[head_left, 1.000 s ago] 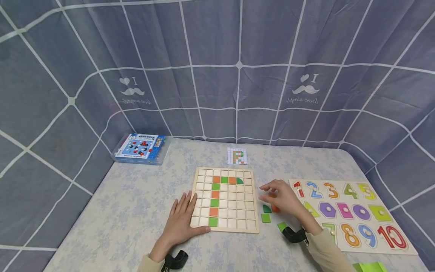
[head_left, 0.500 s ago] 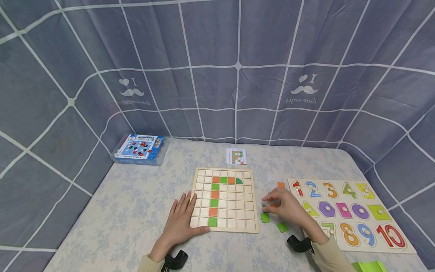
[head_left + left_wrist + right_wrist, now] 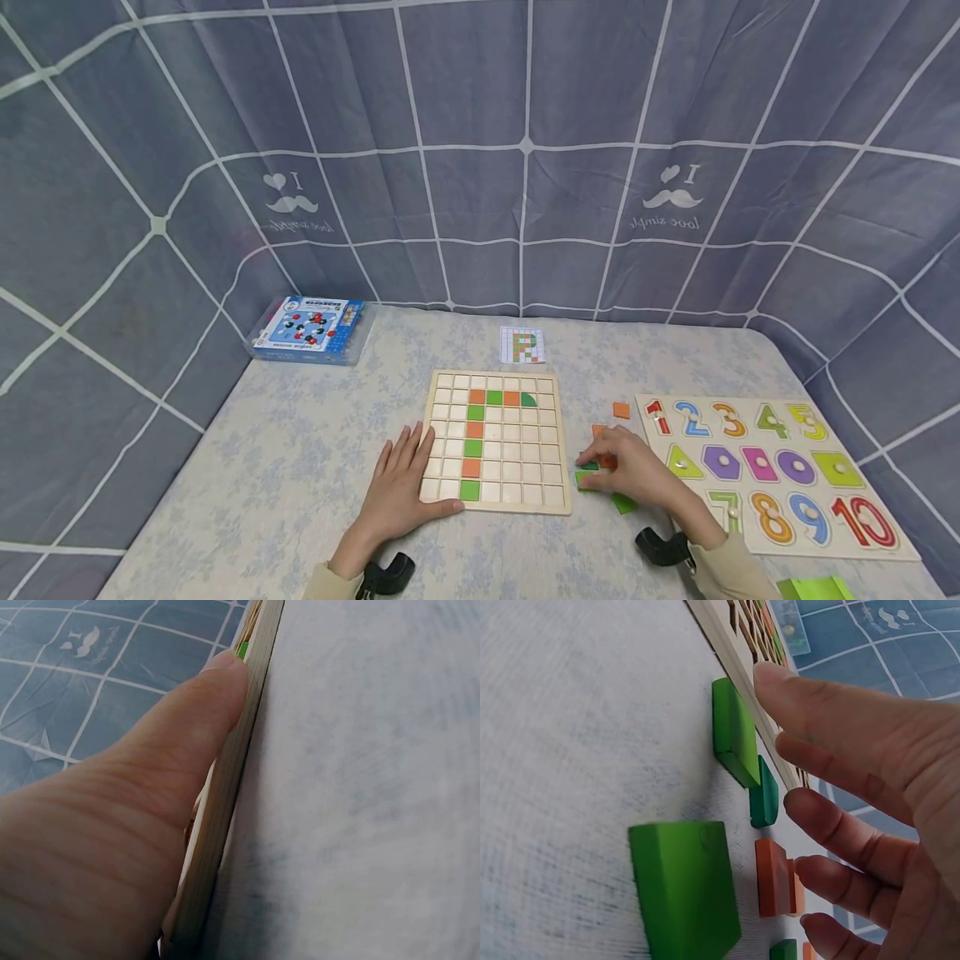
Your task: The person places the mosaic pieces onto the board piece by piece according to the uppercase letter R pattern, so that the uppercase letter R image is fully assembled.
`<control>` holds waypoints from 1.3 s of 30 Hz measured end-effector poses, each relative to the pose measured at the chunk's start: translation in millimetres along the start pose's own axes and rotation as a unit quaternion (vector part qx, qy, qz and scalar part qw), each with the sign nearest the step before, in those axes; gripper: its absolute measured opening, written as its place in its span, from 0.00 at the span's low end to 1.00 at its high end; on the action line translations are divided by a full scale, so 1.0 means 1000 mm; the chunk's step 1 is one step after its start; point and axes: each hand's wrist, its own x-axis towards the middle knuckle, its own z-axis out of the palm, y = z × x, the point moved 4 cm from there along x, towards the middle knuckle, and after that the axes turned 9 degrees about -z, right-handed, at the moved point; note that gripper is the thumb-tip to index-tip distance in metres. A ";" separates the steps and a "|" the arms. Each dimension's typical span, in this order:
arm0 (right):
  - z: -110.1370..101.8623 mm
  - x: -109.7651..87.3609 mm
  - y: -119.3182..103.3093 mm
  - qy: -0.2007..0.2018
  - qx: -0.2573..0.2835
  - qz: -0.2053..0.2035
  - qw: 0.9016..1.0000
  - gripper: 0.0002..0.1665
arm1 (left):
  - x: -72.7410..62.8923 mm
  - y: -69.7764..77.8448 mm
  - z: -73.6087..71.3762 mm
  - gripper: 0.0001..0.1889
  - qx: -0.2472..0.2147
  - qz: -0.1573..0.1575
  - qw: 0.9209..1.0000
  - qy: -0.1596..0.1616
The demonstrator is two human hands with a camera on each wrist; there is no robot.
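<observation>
A wooden grid board (image 3: 525, 467) bears a column of orange and green square tiles, a short row at its upper end, and a dark green rounded tile (image 3: 528, 400). My left hand (image 3: 401, 483) rests on the board's lower left edge, fingers straight, thumb along the near rim. Right of the board, my right hand (image 3: 630, 468) hovers over loose tiles, thumb and fingers apart with nothing between them. Under it, the right wrist view has a green square tile (image 3: 735, 733), a dark green rounded tile (image 3: 763, 793), an orange tile (image 3: 771, 877) and a nearer green tile (image 3: 686, 889).
A small pattern card (image 3: 522, 344) lies behind the board. On the right is a number and shape puzzle board (image 3: 780, 487), partly under the right forearm. A clear box (image 3: 306, 330) with a blue label stands back left. A bright green object (image 3: 816, 588) shows at the bottom edge.
My right hand has shifted slightly right and toward me over the loose tiles, uncovering an orange tile behind it. My left hand and the tiles on the board are unchanged.
</observation>
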 end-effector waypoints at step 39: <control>0.005 -0.015 -0.003 -0.032 0.050 -0.004 0.998 0.12 | 0.001 -0.001 0.001 0.59 0.006 -0.006 1.000 -0.004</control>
